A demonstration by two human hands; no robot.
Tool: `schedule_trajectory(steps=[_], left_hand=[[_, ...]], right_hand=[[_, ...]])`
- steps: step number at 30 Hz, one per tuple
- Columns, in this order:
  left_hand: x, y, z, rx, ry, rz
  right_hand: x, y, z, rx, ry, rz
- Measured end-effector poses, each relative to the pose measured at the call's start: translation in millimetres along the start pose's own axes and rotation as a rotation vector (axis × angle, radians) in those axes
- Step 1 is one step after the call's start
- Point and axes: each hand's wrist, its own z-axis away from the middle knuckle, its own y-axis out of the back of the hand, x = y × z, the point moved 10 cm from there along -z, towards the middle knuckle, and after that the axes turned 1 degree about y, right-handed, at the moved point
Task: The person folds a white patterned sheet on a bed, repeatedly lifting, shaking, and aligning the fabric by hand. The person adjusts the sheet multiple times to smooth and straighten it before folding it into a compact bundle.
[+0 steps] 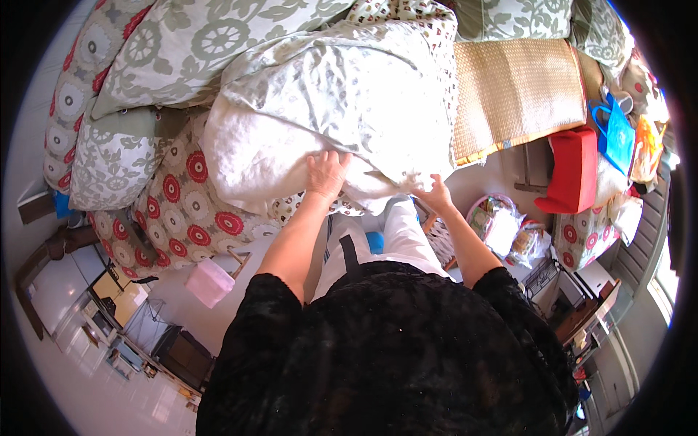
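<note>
A white fleecy blanket (256, 147) lies bunched before me, with a pale leaf-print cloth (327, 82) folded over its upper part. My left hand (327, 171) rests on the white fleece near the cloth's lower edge, fingers spread and partly sunk in the pile. At the bundle's lower right corner is my right hand (434, 194), its thumb and fingertips at the fabric edge; glare hides whether they pinch it. Beneath the bundle a dotted-print cloth (444, 92) shows along the right side and near my knees.
Large patterned cushions (212, 43) lie at the upper left on a red-flowered sofa cover (180, 191). A woven mat (518, 92) extends right towards a red stool (572, 169) and a blue bag (616, 133). A basket of plastic bags (496, 220) and a pink box (210, 282) stand lower down.
</note>
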Motion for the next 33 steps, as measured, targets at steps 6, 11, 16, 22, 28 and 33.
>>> schedule_trajectory(steps=[6, 11, 16, 22, 28, 33], left_hand=[[5.2, 107.8, 14.4, 0.407, -0.103, 0.202], [-7.7, 204.6, 39.4, 0.642, -0.124, 0.22], [-26.9, 280.5, 73.5, 0.697, -0.158, 0.283], [-68.2, 382.7, 166.2, 0.933, -0.153, 0.216], [-164.0, 415.2, 239.7, 0.964, 0.173, 0.627], [-288.4, 299.8, 216.2, 0.694, 0.606, 1.239]], right_hand=[[-45.4, -9.0, 15.1, 0.262, 0.308, -0.072], [-49.2, 25.3, 10.3, 0.313, 0.154, -0.489], [-72.3, 153.4, 20.6, 0.606, 0.108, -1.212], [-129.4, 343.0, 54.1, 0.978, 0.336, -0.817], [-192.1, 417.6, 62.7, 0.824, 0.666, -1.126], [-297.7, 352.4, 59.9, 0.665, 0.696, -0.708]])
